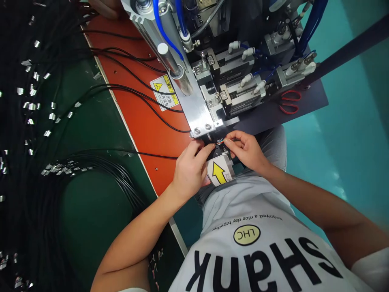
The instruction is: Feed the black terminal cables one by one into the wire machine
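1. Thin coloured wires [220, 141] are pinched in the right hand [247, 152], near the yellow-arrow label [220, 172].
2. The left hand [189, 166] is curled, its thumb beside them; its hold cannot be told.
3. Toward it, 1 black cable [152, 154] is stretched.

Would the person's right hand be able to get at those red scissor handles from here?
Probably yes: the red scissor handles lie uncovered on the dark plate, off to the side of the right hand. It seems to be pinching thin wires, though, so it would likely let go first.
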### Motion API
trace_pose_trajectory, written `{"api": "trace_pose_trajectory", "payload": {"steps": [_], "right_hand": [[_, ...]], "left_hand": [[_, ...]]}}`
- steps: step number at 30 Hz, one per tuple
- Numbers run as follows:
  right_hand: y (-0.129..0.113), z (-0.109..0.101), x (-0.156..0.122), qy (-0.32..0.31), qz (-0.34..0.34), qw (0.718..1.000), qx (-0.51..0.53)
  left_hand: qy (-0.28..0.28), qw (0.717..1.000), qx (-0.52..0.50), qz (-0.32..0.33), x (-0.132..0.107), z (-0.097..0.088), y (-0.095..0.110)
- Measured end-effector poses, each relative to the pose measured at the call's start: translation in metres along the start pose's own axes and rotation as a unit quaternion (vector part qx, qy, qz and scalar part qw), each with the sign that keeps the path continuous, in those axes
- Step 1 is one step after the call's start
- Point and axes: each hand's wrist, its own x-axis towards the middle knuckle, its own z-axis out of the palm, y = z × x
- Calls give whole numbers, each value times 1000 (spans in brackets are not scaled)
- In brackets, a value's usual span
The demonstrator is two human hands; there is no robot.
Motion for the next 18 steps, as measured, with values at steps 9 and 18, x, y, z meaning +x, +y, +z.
{"api": "trace_pose_trajectory", "payload": {"steps": [9,18], "right_hand": [[-12,3,11,25,-3,999,-28],[-18,4,12,2,44,999,-28]], "left_hand": [[2,1000,-3,3,2,-1,2],[13,999,8,29,5,0,1]]}}
